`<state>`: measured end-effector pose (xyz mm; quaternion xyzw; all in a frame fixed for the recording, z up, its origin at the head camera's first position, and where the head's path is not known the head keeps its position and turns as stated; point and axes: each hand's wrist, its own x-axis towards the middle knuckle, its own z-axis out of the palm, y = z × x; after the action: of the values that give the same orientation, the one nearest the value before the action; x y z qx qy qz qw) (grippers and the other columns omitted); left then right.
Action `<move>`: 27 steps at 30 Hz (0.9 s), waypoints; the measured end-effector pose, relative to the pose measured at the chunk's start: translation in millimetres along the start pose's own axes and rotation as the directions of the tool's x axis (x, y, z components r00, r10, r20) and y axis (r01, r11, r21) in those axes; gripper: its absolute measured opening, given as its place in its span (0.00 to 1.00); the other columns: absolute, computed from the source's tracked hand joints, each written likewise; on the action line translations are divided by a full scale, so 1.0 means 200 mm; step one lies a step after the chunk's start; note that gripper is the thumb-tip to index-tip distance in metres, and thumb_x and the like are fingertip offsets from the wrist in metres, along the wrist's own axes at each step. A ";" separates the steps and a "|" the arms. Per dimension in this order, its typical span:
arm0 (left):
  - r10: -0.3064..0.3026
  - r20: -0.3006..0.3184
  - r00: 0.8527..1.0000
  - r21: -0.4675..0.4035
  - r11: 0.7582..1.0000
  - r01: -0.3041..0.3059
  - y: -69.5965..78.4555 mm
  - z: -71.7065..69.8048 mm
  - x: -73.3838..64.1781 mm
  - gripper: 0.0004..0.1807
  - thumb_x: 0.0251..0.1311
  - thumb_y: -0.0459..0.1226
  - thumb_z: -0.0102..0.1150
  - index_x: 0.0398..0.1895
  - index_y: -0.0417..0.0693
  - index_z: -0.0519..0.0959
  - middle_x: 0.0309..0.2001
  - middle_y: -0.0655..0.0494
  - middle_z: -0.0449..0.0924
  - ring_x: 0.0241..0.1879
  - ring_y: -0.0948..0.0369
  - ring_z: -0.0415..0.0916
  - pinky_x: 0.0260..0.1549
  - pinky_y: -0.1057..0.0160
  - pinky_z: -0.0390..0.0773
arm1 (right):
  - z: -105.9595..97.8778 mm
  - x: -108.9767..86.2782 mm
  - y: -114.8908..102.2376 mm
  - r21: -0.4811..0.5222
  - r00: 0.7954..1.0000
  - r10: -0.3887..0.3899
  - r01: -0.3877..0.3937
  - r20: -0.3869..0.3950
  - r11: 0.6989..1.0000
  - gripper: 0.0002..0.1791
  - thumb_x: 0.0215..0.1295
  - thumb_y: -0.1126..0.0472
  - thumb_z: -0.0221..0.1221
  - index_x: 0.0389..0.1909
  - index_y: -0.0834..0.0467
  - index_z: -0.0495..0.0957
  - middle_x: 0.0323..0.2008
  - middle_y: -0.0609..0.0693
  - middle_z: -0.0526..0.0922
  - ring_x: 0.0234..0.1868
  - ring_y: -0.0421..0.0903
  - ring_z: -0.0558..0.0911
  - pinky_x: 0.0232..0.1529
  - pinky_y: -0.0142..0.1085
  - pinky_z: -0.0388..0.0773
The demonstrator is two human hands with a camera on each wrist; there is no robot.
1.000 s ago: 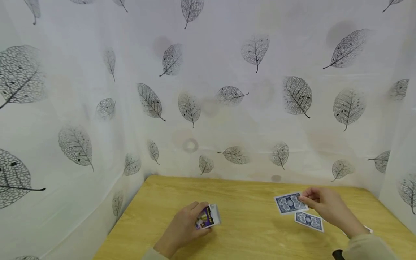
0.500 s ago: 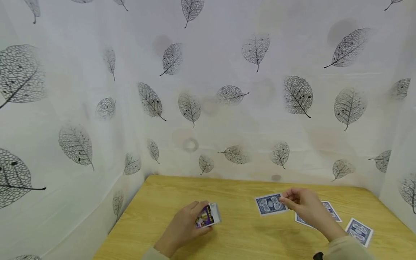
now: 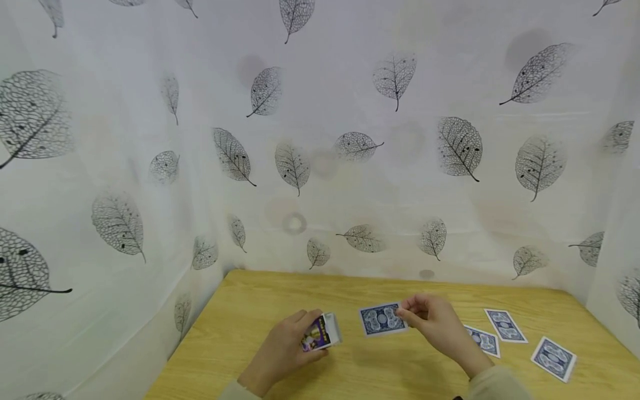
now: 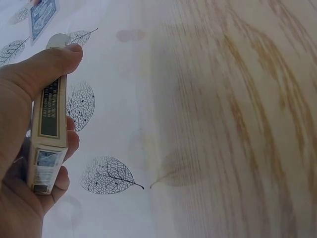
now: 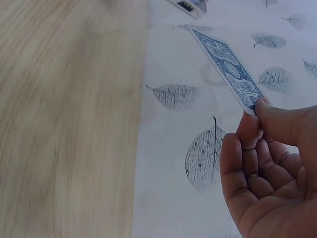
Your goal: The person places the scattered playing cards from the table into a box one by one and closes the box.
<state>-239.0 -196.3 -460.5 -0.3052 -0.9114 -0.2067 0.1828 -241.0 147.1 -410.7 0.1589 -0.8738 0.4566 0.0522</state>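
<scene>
My left hand (image 3: 284, 344) grips a small card box (image 3: 319, 333), purple and yellow on its face, with a white flap end toward the right. In the left wrist view the thumb lies along the narrow side of the box (image 4: 51, 116) and fingertips show behind it. Between thumb and forefinger, my right hand (image 3: 442, 326) pinches one corner of a playing card (image 3: 382, 319), its blue patterned back up. That card (image 5: 229, 68) is held in the air, a short way right of the box and apart from it.
Three more blue-backed cards lie on the wooden table (image 3: 250, 294) at the right: a near card (image 3: 554, 358), a far card (image 3: 506, 325) and a card (image 3: 484, 340) partly behind my right wrist. A leaf-printed white curtain (image 3: 340, 189) borders the table's back and left.
My right hand has carried the pinched card leftward, closer to the box, uncovering the cards on the table. The left hand and box have stayed in place.
</scene>
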 end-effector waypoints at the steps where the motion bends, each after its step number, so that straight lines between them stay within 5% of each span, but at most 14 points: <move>1: 0.002 -0.001 1.000 0.000 1.000 -0.002 0.00 0.00 0.00 0.38 0.54 0.49 0.83 0.66 0.46 0.78 0.44 0.57 0.84 0.36 0.72 0.73 0.36 0.72 0.80 | 0.02 0.00 -0.01 0.008 1.000 0.001 -0.001 0.004 1.000 0.10 0.74 0.57 0.67 0.41 0.61 0.84 0.32 0.49 0.86 0.28 0.35 0.80 0.31 0.30 0.79; 27: 0.032 -0.022 0.999 -0.018 0.999 -0.032 -0.01 0.01 0.00 0.37 0.55 0.49 0.83 0.65 0.50 0.77 0.43 0.59 0.84 0.37 0.73 0.74 0.35 0.73 0.81 | 0.32 0.07 -0.11 0.164 0.999 0.044 -0.043 0.000 0.985 0.08 0.72 0.61 0.69 0.38 0.62 0.82 0.30 0.50 0.86 0.29 0.41 0.81 0.31 0.29 0.79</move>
<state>-240.1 -196.5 -463.7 -0.3192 -0.9024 -0.2156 0.1933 -243.2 81.4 -427.5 0.1429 -0.8364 0.5283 0.0304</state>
